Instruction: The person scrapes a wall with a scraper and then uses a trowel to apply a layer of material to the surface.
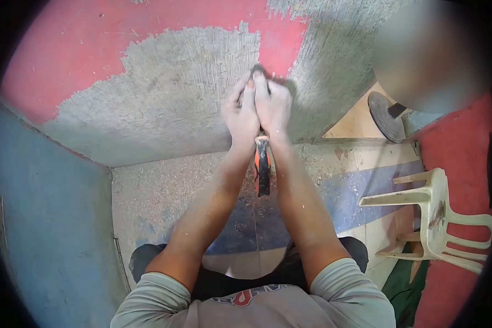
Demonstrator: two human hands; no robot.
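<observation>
Both my hands, coated in pale dust, are closed together around a scraper and pressed up to the wall. Its orange and black handle [262, 169] sticks out between my wrists toward my body. My left hand [241, 116] and my right hand [273, 106] cover most of the tool's front part; only a dark bit shows at the fingertips. They meet at the ragged border between pink paint [281, 46] and the bare, scored grey wall surface [194, 76]. Grey patches lie on both sides of the pink strip.
Paint flakes litter the floor [164, 191] below the wall. A white plastic chair [434, 216] lies on its side at the right, near a red wall [454, 158]. A round grey base [387, 117] with a rod stands behind it. A blue wall [49, 202] borders the left.
</observation>
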